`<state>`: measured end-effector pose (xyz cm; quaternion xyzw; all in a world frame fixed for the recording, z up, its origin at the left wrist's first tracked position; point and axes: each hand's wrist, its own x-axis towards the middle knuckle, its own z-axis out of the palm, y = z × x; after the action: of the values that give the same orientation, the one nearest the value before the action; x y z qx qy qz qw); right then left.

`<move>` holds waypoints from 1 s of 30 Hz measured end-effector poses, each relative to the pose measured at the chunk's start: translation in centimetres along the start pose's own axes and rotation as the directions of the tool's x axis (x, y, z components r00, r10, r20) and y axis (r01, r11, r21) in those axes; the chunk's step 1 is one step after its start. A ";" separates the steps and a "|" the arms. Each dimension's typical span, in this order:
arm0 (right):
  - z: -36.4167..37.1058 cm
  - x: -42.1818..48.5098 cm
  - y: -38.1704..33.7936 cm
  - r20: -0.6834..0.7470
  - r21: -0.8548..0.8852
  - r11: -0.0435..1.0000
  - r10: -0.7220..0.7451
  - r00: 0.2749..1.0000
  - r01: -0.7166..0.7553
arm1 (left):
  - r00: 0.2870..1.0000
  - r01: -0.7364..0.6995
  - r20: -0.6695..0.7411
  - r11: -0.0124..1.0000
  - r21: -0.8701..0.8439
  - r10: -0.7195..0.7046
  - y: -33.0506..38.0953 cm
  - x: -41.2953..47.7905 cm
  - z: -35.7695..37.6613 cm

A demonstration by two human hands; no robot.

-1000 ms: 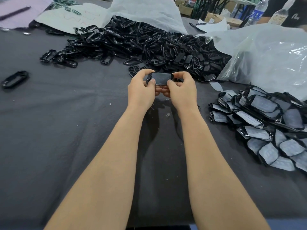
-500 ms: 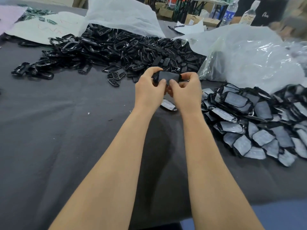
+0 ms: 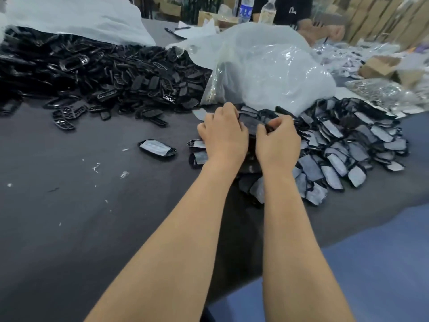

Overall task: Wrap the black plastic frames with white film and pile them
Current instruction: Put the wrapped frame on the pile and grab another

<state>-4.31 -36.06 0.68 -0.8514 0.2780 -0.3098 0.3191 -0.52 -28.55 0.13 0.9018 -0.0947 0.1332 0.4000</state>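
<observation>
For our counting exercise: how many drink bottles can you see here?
2. A blue-labelled bottle at top centre; a clear bottle just right of it. Others may be hidden.

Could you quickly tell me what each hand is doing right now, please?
Left hand: closed, gripping the left end of the film-covered black frame.
Right hand: closed, pinching the same frame's right end.
</observation>
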 end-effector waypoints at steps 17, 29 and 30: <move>10.9 -7.2 -12.5 0.486 0.179 0.930 -0.367 0.793 0.320 | 0.811 0.234 -0.276 0.718 -0.656 -0.515 -13.2 2.6 -12.8; 20.0 -12.9 -19.7 0.567 0.321 0.824 -0.562 0.602 0.467 | 0.559 0.253 -0.268 0.469 -0.846 -0.785 -20.2 3.8 -19.0; 20.7 -12.8 -20.2 0.572 0.299 0.809 -0.576 0.584 0.506 | 0.555 0.257 -0.270 0.471 -0.844 -0.787 -20.4 3.9 -19.1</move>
<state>7.46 -6.85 -1.88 -0.9297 -0.1369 -0.0974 0.3278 5.73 -1.05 -0.52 0.5404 0.3054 0.2387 0.7468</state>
